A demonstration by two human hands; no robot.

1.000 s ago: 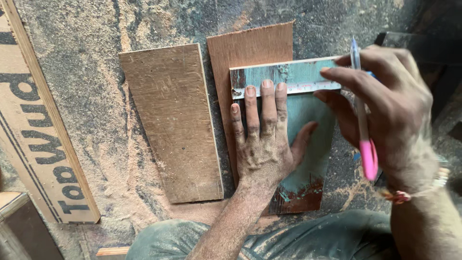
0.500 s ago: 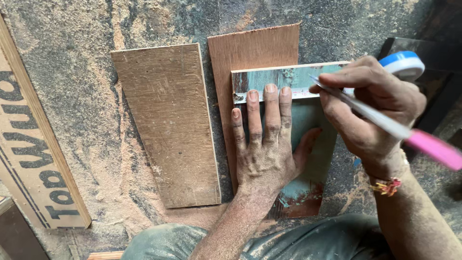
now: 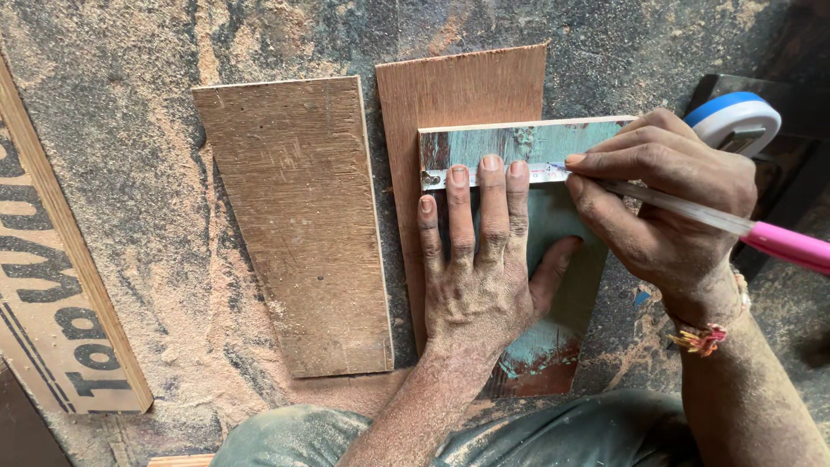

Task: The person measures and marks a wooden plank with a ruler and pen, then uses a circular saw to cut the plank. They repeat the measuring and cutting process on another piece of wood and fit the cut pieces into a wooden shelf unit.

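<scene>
The left hand presses flat, fingers spread, on a teal-painted board and metal ruler. The right hand grips a pink pen, tip at the ruler.

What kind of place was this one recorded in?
Probably a carpentry workshop: sawdust covers the floor, plywood offcuts lie about, and a tape measure is stretched over a painted board.

A bare plywood offcut lies on the sawdust-strewn floor; a printed board strip runs along the floor's left edge.
</scene>
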